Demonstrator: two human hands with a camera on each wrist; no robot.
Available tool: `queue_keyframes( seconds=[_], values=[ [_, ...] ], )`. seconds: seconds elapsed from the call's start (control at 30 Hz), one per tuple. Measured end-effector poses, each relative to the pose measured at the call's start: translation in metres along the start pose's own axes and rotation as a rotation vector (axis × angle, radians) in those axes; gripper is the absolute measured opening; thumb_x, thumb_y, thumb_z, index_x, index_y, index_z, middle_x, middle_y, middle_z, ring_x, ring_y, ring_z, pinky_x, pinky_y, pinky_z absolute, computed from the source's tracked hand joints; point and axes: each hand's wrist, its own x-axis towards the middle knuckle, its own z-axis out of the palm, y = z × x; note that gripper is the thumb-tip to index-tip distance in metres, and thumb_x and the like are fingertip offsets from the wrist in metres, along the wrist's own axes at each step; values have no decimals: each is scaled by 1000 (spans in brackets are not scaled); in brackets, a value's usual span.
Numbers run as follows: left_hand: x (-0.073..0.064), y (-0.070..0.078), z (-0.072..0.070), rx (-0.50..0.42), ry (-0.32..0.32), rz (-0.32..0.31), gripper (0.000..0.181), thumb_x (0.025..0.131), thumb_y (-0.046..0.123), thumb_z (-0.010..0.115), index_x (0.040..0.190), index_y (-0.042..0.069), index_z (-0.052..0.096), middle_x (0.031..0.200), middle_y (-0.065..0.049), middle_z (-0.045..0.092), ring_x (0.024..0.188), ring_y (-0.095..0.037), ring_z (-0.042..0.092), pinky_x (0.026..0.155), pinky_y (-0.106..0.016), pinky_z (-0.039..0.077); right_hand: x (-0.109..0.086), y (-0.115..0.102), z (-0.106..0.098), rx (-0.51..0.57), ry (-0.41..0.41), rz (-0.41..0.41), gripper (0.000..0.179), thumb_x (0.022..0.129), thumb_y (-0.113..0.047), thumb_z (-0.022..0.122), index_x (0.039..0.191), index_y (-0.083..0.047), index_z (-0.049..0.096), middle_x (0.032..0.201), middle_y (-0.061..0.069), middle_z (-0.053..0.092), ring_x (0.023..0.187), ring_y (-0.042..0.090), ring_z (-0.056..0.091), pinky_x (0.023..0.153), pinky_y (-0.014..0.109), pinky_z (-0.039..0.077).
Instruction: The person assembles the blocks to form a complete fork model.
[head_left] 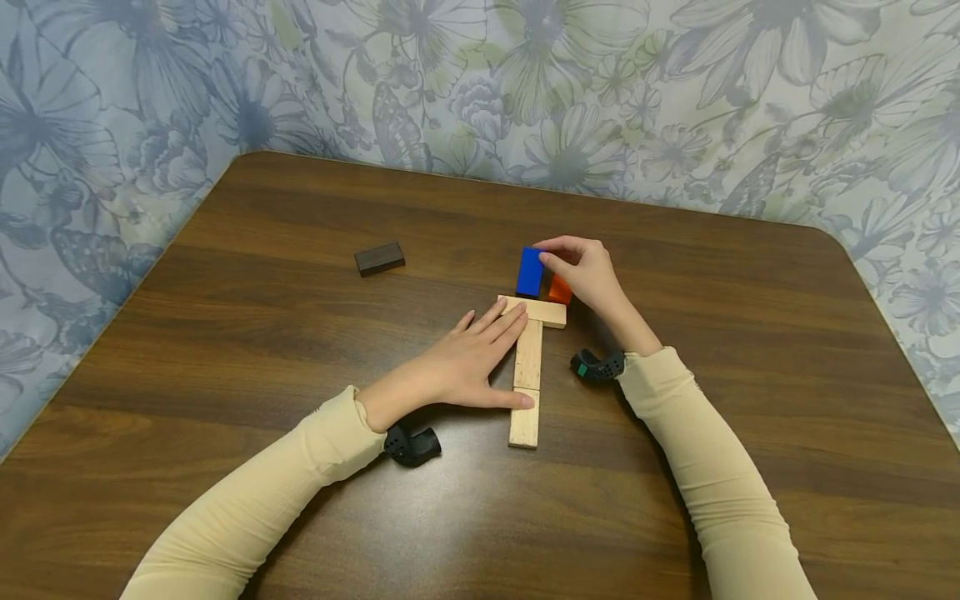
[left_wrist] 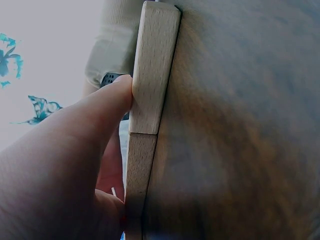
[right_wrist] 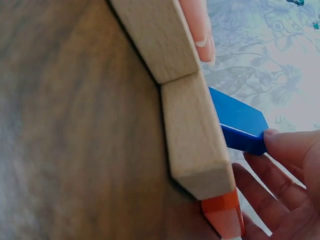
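Two plain wooden blocks lie end to end as a stem, the far block [head_left: 529,358] and the near block [head_left: 523,429]. A third plain block [head_left: 553,313] lies crosswise at their far end. My left hand [head_left: 465,365] is spread over them, fingertips resting on the crosswise block and thumb on the near one. Thumb and fingers of my right hand [head_left: 588,271] pinch a blue block [head_left: 529,271] by its right side, just behind the crosswise block; in the right wrist view it looks raised off the table. An orange block [head_left: 559,291] touches the crosswise block's far right, partly hidden by my right hand.
A dark brown block [head_left: 380,260] lies apart on the wooden table [head_left: 262,333], to the far left. Black wrist devices [head_left: 412,446] are worn at both sleeves. The table's back edge meets a flower-patterned wall [head_left: 480,92].
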Motion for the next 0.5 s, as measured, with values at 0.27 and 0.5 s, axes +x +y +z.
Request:
queue_keyframes(
  seconds=[0.27, 0.5],
  values=[
    [-1, 0, 0, -1, -3, -3, 105, 79, 77, 41, 151, 10, 2, 155, -1, -7, 138, -18, -15, 107, -51, 3, 0, 2, 2, 58, -9, 33, 23, 91, -13, 63, 109, -1, 69, 106, 12, 66, 93, 22, 60, 83, 33, 46],
    [-1, -1, 1, 3, 4, 0, 105, 79, 77, 41, 151, 10, 2, 155, -1, -7, 138, -18, -15, 107, -51, 4, 1, 6, 1, 72, 0, 51, 23, 91, -14, 63, 109, 0, 69, 106, 12, 66, 95, 23, 59, 83, 32, 46]
  ],
)
